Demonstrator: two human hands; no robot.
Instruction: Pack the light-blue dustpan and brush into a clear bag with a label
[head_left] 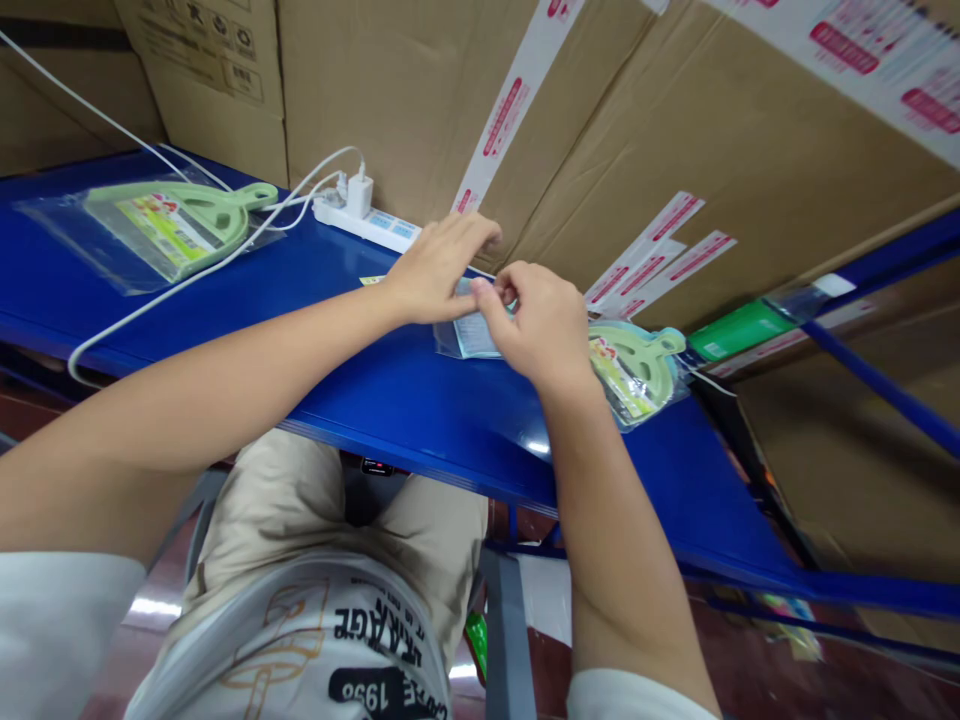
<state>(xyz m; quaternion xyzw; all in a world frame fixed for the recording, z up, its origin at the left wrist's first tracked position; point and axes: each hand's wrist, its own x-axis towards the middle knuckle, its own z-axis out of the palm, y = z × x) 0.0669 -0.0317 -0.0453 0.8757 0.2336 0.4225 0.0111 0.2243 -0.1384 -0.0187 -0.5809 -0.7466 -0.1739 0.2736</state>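
A clear plastic packet (472,338) with a pale blue and white printed insert lies on the blue tabletop between my hands. My right hand (546,325) is closed in a pinch at the packet's upper edge, its fingers curled in. My left hand (441,268) hovers over the packet's left side, with its fingers apart from the thumb. The left thumb is close to the right thumb at the packet's top, and whether it touches the plastic is hard to see. Part of the packet is hidden behind both hands.
A bagged green dustpan (214,215) lies at the left, and a smaller bagged one (645,365) is right of my right hand. A power strip (367,226) with white cables sits behind. Cardboard boxes (397,90) wall the back. A green package (742,330) is at right.
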